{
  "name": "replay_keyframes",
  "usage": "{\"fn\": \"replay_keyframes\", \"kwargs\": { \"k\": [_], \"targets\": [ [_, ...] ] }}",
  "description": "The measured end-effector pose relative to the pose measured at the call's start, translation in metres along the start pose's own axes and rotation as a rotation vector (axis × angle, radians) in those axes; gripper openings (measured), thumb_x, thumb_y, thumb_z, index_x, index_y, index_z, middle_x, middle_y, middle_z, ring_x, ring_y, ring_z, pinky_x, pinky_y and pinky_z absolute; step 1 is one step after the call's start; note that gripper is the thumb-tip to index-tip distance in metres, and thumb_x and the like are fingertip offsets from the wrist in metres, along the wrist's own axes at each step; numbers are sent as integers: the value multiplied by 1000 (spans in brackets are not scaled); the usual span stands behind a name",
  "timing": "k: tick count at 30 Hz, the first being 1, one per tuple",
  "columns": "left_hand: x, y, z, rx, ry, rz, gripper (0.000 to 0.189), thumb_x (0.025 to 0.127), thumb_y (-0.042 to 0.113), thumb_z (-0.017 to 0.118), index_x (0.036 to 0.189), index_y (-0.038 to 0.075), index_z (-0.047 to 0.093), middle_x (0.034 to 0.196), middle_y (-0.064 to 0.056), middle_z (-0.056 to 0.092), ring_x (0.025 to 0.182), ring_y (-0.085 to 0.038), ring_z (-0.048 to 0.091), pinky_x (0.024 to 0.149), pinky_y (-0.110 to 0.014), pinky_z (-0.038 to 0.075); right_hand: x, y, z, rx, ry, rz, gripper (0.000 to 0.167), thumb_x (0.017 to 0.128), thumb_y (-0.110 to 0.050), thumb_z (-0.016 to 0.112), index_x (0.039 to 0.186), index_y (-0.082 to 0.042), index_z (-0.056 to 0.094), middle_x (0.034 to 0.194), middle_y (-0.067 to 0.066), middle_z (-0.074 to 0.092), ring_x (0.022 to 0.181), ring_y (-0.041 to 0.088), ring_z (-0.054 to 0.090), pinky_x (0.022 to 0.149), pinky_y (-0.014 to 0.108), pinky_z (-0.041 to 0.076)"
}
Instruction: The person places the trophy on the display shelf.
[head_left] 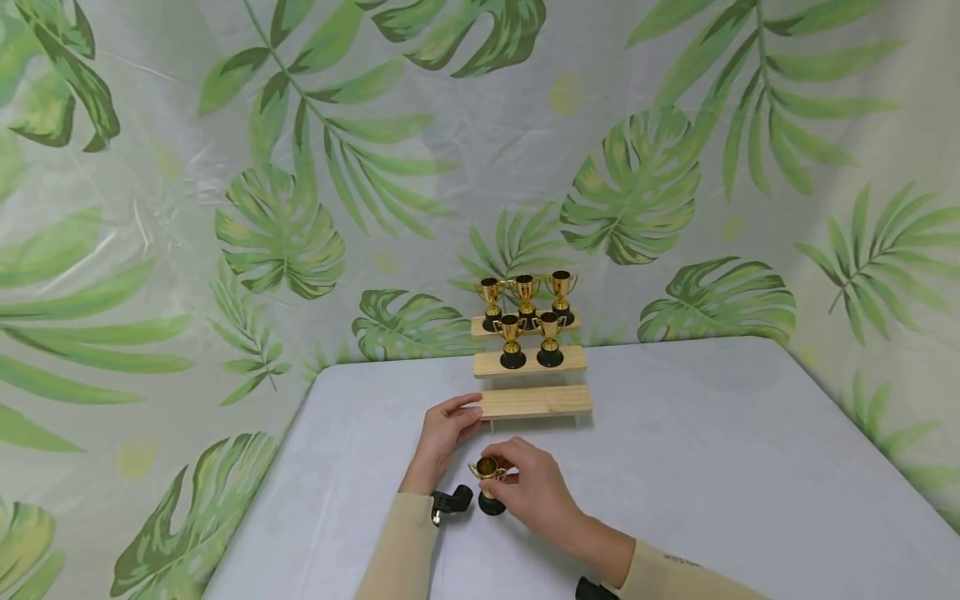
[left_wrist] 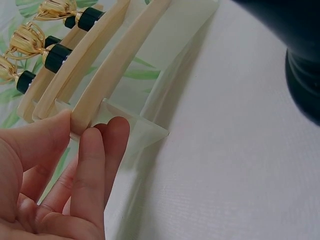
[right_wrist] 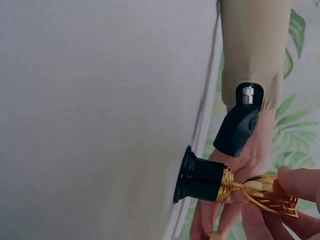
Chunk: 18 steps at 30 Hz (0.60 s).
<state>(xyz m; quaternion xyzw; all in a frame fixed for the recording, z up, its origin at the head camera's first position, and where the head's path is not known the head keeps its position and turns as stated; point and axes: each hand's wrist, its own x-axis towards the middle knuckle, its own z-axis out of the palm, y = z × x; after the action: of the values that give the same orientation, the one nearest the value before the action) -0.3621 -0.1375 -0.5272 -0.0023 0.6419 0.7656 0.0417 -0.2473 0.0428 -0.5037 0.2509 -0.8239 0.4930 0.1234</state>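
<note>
A three-step wooden display stand (head_left: 536, 402) stands near the back of the table. My left hand (head_left: 441, 435) grips the left end of its lowest step, thumb and fingers about the board's edge in the left wrist view. In front of the stand, my right hand (head_left: 536, 487) pinches a small gold trophy (head_left: 492, 503) by its cup. This trophy is upright, its black base (right_wrist: 202, 179) down at the white tabletop; whether it touches cannot be told. Three like trophies (head_left: 525, 288) occupy the top step, and two more trophies (head_left: 550, 329) stand on the middle one.
White cloth covers the table (head_left: 675, 467). Behind it hangs a leaf-patterned sheet (head_left: 465, 167). A black wrist camera (head_left: 453, 500) juts from the left wrist, close to the held trophy. Clear side supports (left_wrist: 132, 117) hold up the steps.
</note>
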Motion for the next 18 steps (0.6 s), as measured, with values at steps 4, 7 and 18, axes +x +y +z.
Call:
{"fn": "replay_keyframes", "kwargs": {
  "k": [4,7,18],
  "targets": [
    [0,0,0,2,5,0,37,92,6,74,127,0,68,107,-20,73,96,-28,73,91,-36,57,0,0,0,-22,2,-17,32,81,-12,86,110,-13,73,95,-6,64,87,8,65,71,19,58],
    [0,-1,0,-3,9,-1,35,91,5,74,126,2,70,104,-18,73,94,-26,73,88,-34,58,0,0,1,-27,7,-33,32,80,-11,86,109,-14,73,95,-6,64,86,8,65,69,16,57],
    [0,-2,-1,-1,7,1,34,91,5,74,125,3,71,104,-18,73,96,-27,73,88,-33,58,-1,-1,1,-6,10,-46,32,81,-9,85,110,-9,73,94,-4,65,86,9,66,69,16,57]
  ]
}}
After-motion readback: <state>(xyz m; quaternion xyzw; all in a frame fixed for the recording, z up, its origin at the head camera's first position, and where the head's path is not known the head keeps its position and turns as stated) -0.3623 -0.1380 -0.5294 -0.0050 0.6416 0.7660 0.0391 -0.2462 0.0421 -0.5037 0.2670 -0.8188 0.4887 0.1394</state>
